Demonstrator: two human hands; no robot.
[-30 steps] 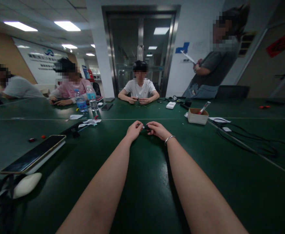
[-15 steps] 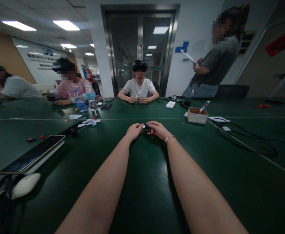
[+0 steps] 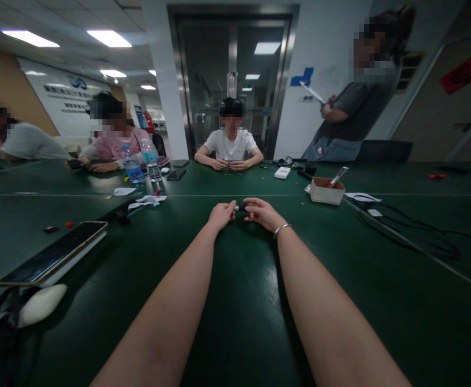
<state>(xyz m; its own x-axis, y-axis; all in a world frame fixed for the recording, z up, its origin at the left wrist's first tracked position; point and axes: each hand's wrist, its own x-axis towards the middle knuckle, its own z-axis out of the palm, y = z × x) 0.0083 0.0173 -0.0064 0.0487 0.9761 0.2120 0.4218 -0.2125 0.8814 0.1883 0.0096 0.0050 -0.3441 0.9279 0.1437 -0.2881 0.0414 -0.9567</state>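
Between my two hands, over the green table (image 3: 241,301), is a small dark object (image 3: 242,207) with a shiny metal-looking end on its left. My left hand (image 3: 222,215) pinches that shiny end between thumb and fingertips. On the other side, my right hand (image 3: 264,214) has its fingers curled at the dark end, thumb and index finger near together on it. A silver bracelet (image 3: 282,230) circles my right wrist. The object is too small to make out exactly.
At left lie a phone (image 3: 58,252) on a white box, a white rounded object (image 3: 43,305) and a dark strap. Further off stand two bottles (image 3: 151,161), a small open box (image 3: 327,191) and black cables (image 3: 416,228). Several people are around the table.
The fingers of my right hand have loosened and shifted slightly around the dark end. My left hand has barely moved. At the far left, a seated person's hand has moved a dark item leftward.
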